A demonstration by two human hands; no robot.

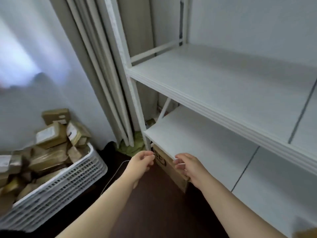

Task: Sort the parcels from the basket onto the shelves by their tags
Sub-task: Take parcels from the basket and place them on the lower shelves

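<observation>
Parcels (51, 134), brown, heaped in white basket (82, 172), floor left of white shelves (223, 93). Left hand (140, 162): loosely curled, holding nothing. Right hand (190, 167): curled beside cardboard box (172, 172) under lower shelf; grip cannot be told.

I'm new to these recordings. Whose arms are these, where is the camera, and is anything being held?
No machine here: these are a person's bare arms, filmed by a camera worn on the head, looking down. The left hand is loosely curled and holds nothing. The right hand is close to a cardboard box under the lower shelf; whether it grips the box, I cannot tell. Ahead stand white shelves. At left, brown parcels fill a white basket.
</observation>
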